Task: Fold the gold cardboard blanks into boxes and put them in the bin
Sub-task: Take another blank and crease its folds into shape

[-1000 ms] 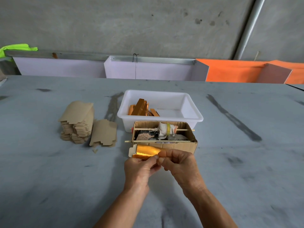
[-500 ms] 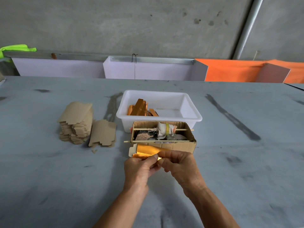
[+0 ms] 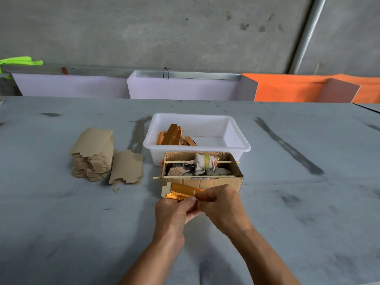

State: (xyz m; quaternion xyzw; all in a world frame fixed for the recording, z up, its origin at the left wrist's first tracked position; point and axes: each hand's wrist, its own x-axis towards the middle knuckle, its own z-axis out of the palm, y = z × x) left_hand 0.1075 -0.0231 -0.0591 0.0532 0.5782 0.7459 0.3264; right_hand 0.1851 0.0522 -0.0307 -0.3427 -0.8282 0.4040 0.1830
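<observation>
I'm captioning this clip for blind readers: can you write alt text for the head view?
Two hands, left hand and right hand, pinch a gold cardboard blank above a grey table. Beyond lie an open cardboard box of scraps, a white bin holding gold boxes, and stacked brown blanks.

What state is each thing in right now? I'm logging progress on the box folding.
gold blank: half folded, gripped by both hands
left hand: pinching it
right hand: pinching it
white bin: open, some gold boxes inside
blank stack: flat, unfolded
cardboard box: open-topped
</observation>
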